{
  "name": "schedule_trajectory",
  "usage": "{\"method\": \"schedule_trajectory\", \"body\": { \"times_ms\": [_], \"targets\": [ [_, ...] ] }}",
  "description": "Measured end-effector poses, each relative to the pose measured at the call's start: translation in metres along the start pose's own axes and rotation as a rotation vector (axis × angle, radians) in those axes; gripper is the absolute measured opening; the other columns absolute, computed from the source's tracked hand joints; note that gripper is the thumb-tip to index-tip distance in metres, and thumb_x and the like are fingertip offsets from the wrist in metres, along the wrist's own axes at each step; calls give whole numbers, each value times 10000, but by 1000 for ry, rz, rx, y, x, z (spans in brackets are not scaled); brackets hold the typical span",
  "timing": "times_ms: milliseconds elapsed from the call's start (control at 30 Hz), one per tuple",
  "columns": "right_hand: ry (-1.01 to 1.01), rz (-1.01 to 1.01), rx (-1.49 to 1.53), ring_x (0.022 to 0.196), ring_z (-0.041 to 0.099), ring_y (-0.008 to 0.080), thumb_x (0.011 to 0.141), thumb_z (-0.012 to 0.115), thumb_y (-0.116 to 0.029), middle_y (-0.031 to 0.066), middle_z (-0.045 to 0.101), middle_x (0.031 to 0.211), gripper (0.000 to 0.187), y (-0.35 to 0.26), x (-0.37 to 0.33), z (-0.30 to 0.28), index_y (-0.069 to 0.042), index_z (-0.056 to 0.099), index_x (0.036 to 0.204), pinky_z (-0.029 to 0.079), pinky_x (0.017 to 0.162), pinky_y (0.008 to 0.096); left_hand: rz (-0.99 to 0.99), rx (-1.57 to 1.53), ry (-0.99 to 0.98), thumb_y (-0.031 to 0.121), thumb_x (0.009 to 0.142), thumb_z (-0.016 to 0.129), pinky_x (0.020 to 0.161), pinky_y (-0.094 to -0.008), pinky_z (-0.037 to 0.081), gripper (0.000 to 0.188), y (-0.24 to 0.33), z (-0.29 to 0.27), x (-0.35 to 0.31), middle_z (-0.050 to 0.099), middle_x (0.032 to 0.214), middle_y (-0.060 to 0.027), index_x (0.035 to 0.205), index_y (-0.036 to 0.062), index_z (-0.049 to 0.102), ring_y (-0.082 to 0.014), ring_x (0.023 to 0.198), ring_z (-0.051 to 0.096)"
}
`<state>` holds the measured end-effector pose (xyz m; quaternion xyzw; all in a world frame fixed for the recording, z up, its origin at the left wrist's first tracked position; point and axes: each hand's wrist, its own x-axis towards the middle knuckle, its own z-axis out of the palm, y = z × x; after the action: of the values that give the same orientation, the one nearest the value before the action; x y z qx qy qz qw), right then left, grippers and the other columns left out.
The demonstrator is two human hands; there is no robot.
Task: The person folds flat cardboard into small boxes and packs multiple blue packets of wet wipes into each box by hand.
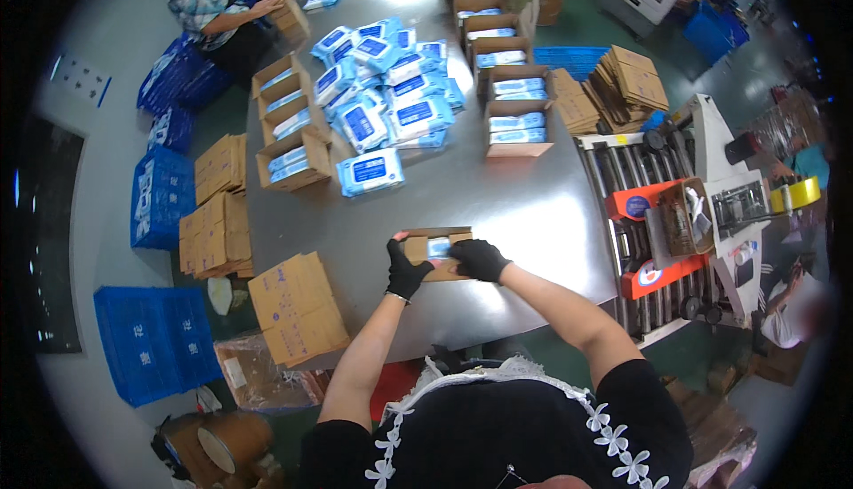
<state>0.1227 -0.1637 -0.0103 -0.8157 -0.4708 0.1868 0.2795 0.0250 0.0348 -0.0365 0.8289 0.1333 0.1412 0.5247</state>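
Observation:
A small open cardboard box (416, 247) lies on the metal table in front of me, with a blue-and-white wipes pack (438, 247) visible inside. My left hand (405, 270), in a black fingerless glove, is closed on the box's left side, its thumb along the near edge. At the right side, my right hand (481, 261), gloved the same way, is curled over the box's edge and flap; its fingertips are partly hidden. Beyond the box lies a single wipes pack (371, 173), in front of a large heap of similar packs (391, 89).
Filled open boxes line the table's left (298, 162) and right (520, 125) sides. Flattened cartons (299, 307) lie at the near left corner. A roller conveyor with a taping machine (653, 214) stands at right. Two people work at the far end.

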Motion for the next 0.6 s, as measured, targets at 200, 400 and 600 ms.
{"method": "schedule_trajectory", "body": {
  "times_ms": [200, 400, 600],
  "targets": [
    [600, 130, -116, 1105, 549, 313, 786, 665, -242, 131, 598, 1175, 336, -35, -15, -66, -79, 613, 1076, 381, 997, 464, -218, -781, -113, 277, 838, 667, 956, -363, 431, 542, -27, 140, -15, 497, 1179, -117, 1231, 35, 384, -228, 1089, 519],
    [490, 354, -196, 1216, 514, 265, 825, 607, -378, 93, 627, 1204, 310, 82, -139, -64, -128, 696, 985, 279, 1075, 553, -138, -529, -332, 272, 901, 546, 966, -368, 448, 417, 78, 280, -36, 534, 1204, -108, 1232, 42, 442, -221, 1143, 512],
    [200, 247, -396, 1195, 503, 305, 826, 604, -289, 83, 578, 1235, 422, 98, -247, -104, -157, 570, 1226, 347, 1052, 464, 104, -28, -342, 19, 761, 679, 992, -377, 429, 594, 40, 212, -50, 452, 1338, -166, 1298, 8, 425, -300, 1222, 466]
  ]
}}
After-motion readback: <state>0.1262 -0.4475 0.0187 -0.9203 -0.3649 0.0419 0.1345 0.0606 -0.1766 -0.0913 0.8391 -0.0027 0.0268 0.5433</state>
